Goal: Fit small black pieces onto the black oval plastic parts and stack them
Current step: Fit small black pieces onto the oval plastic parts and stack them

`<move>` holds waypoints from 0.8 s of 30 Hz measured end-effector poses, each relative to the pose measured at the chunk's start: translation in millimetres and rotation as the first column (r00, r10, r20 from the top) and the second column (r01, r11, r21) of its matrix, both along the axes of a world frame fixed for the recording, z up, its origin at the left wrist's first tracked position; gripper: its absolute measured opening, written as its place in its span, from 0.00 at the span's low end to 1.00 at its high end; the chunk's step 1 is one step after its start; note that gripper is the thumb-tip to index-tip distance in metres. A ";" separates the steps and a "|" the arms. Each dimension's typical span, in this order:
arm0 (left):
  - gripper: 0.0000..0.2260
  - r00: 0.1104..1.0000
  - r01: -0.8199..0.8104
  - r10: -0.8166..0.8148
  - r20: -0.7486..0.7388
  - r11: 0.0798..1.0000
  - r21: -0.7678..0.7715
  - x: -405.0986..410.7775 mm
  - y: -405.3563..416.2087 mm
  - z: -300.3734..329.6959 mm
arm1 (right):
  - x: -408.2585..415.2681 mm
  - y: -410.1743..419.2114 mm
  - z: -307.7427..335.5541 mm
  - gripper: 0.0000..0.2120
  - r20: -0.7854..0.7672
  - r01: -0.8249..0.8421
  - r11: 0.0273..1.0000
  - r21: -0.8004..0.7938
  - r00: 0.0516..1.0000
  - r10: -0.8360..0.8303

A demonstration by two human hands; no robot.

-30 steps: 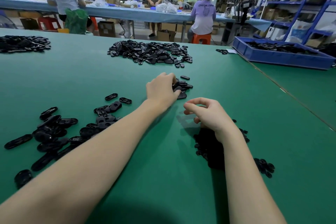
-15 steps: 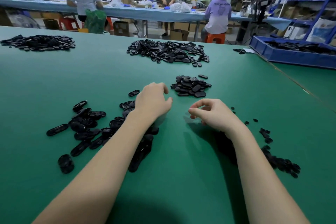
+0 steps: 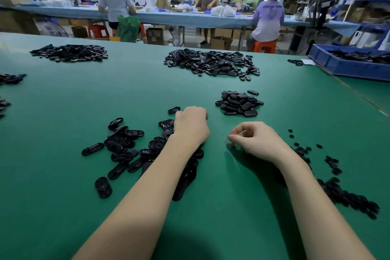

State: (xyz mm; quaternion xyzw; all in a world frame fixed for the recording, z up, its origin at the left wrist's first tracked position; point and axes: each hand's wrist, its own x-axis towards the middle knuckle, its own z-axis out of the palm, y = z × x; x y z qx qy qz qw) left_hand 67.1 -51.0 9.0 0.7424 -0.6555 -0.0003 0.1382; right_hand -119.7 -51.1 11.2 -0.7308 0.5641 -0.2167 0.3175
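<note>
Dozens of unfitted oval parts [image 3: 135, 150] lie at centre-left | left hand [image 3: 191, 125], back from the finished stack [image 3: 239, 103] at centre-right, curls over them, grip hidden | right hand [image 3: 256, 140] holds fingertips pinched together, contents unclear, beside the small pieces [image 3: 337, 186] at lower right | a new cycle seems to start on the green table [image 3: 211, 217].

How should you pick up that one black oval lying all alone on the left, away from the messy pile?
The lone oval part lies flat on the green table, with bare mat all around it. Probably best to come straight down from above and pinch its two long edges near the middle, thumb on one and a finger on the other. It is narrow across, so fingers span it easily.
</note>
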 end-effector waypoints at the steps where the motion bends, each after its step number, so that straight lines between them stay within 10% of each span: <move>1: 0.14 1.000 0.016 -0.017 -0.023 1.000 -0.013 -0.8 0.5 0.2 | -0.3 -0.1 -0.1 0.03 0.000 0.002 1.000 0.000 1.000 -0.002; 18: 0.11 0.963 0.232 -0.238 -0.124 0.971 -0.060 -22.0 6.6 1.3 | -50.6 -8.7 12.6 0.05 -0.044 0.213 0.971 -0.109 0.975 -0.218; 24: 0.13 0.799 0.211 -0.274 -0.535 0.961 -0.178 -39.2 6.4 4.3 | -69.5 -10.0 14.7 0.06 -0.207 0.373 0.916 -0.151 0.894 -0.398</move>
